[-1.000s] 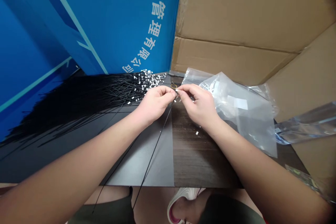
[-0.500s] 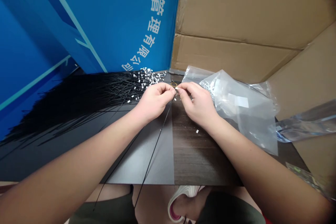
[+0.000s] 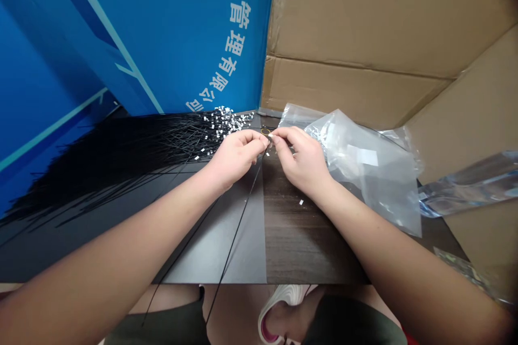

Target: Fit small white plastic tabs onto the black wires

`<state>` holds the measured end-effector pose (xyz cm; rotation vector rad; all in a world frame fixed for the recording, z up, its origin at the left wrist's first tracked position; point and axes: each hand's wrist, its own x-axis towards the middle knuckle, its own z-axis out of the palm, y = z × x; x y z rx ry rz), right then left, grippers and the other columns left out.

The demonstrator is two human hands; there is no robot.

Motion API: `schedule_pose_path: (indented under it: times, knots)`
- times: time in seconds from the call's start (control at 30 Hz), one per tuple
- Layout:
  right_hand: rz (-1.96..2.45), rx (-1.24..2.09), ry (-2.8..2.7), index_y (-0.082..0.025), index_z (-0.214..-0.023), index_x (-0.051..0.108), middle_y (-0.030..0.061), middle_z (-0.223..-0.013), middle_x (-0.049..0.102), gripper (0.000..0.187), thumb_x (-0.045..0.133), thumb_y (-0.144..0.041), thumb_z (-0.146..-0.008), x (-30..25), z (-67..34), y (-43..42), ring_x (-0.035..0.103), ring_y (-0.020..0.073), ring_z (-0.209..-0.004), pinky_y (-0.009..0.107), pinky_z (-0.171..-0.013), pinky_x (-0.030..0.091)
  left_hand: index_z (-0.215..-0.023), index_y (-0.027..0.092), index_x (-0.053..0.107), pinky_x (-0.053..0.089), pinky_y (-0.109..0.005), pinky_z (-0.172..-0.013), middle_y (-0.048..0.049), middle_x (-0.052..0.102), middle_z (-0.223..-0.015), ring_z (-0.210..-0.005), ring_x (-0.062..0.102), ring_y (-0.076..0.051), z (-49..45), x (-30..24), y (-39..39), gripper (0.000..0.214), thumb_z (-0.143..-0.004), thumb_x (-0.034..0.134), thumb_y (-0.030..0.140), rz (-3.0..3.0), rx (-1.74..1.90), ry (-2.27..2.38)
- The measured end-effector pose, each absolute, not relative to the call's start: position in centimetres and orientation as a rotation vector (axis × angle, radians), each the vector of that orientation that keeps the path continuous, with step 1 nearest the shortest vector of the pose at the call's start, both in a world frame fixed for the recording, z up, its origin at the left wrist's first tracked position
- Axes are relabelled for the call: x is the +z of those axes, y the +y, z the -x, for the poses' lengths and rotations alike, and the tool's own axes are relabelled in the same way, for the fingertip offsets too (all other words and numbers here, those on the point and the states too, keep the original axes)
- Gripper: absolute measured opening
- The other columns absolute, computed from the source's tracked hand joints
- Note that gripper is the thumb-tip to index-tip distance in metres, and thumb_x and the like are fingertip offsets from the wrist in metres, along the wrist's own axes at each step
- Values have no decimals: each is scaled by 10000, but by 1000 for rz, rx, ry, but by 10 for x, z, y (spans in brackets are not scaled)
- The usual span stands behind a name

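Where the two hands come together above the table, the left hand and the right hand are both curled into a tight pinch, their fingertips pressed toward one spot; whatever they grip there is too small and too hidden to make out. Two long black cable ties run from near the hands down across the tabletop, and their far ends drop past its front edge. To the left lies a dense fan of the same black ties, far too many to count, with a cluster of tiny white tags heaped at their inner ends just beyond the left hand. A few loose tags sit apart, one on the dark wood below the right hand. A thin gold ring lies just past the fingertips. Right of the hands are two crumpled clear plastic bags, overlapping, so their edges are hard to separate, and a clear plastic sleeve is cut off by the frame. Behind stand a blue banner with white characters and cardboard flaps. Below the table edge, one pale slipper shows, partly hidden.
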<state>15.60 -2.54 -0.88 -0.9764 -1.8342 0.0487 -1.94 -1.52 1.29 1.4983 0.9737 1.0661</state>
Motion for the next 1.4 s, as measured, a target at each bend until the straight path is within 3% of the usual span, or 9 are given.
schedule_pose_path:
  times: [0.23, 0.57, 1.4]
  knots:
    - [963, 56, -1818, -231, -965, 679, 48, -902, 745, 145, 558, -235, -1044, -8, -156, -25, 677, 205, -840, 353, -794, 536, -745, 187, 647, 342, -281, -590, 38, 542, -666, -587, 433, -102, 17, 12, -19, 230, -815, 745, 383, -1482, 1028, 941]
    - [985, 46, -1844, -234, -971, 673, 56, -935, 759, 151, 541, -233, -1044, -8, -157, -24, 691, 215, -885, 363, -821, 541, -753, 188, 677, 357, -277, -581, 29, 588, -667, -587, 470, -107, 17, 8, -16, 179, -823, 743, 339, -1455, 1093, 979]
    - [983, 8, -1906, -230, -970, 664, 66, -942, 750, 167, 517, -198, -1041, -10, -155, -26, 691, 217, -890, 351, -818, 539, -680, 183, 636, 309, -278, -568, 31, 539, -616, -587, 434, -103, 16, 8, -19, 182, -796, 719, 295, -1410, 1140, 991]
